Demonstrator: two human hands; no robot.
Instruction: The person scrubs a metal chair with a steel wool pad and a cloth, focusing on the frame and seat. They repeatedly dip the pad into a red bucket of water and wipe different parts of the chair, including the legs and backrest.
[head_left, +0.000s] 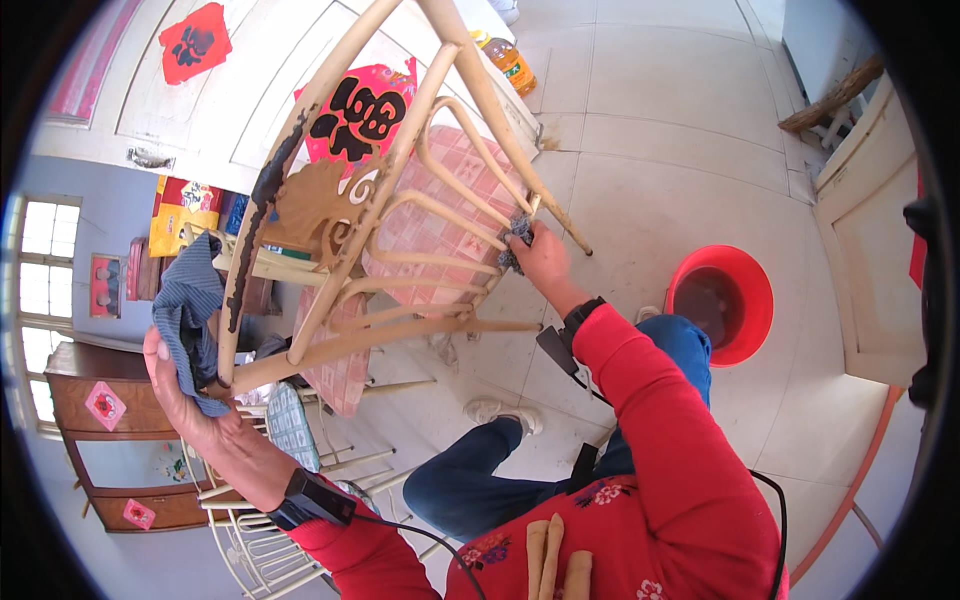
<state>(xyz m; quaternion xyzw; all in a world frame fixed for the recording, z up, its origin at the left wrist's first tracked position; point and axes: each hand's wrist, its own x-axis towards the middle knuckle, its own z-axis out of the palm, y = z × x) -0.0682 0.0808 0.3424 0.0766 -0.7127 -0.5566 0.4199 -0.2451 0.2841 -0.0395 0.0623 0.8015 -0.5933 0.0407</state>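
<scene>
A cream-painted metal chair with a pink checked seat is tilted in front of me. Dark chipped patches run along its top rail, near a brown decorative panel. My left hand grips a blue-grey ribbed cloth at the corner of the chair back; some of its fingers are hidden. Lower on the chair back, by the ends of the bent rods near the seat, my right hand presses a bunched grey cloth.
A red bucket of murky water stands on the tiled floor by my knee. White cupboards and an oil bottle are beyond the chair. More chairs and a brown cabinet are at left; a pale door is at right.
</scene>
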